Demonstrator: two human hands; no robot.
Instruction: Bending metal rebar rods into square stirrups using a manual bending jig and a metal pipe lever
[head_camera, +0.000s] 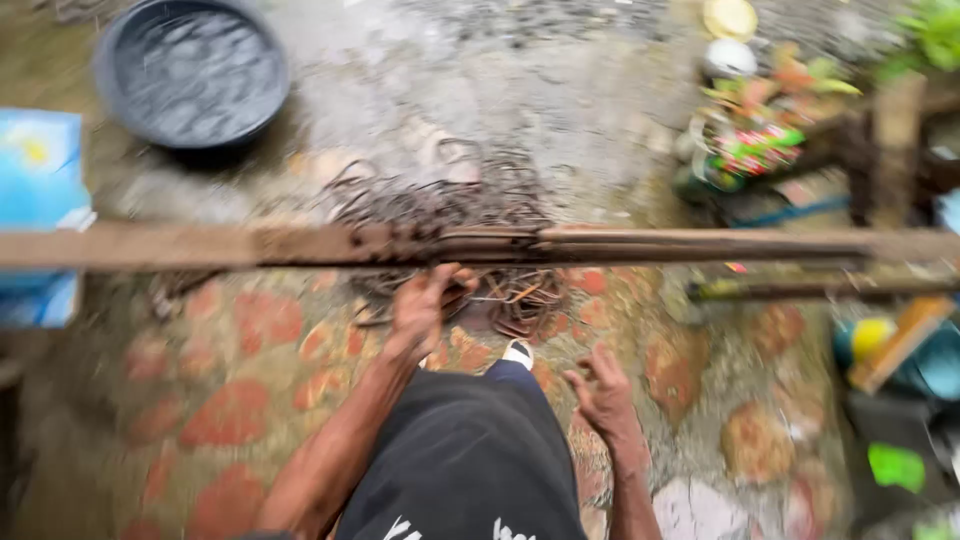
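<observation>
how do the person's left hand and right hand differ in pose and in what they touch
The left hand reaches further forward, fingers curled into the pile of rusty bent wire just under the long brown wooden beam; the right hand hangs nearer the body. The left hand touches wire; the right hand is open, fingers spread, holding nothing. Both are bare and motion-blurred.

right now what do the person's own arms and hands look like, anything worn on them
Both arms are bare, with no sleeves, gloves, watch or rings visible on the left hand or right hand. The picture is motion-blurred, so small details cannot be told. Black shorts with white lettering show below.
</observation>
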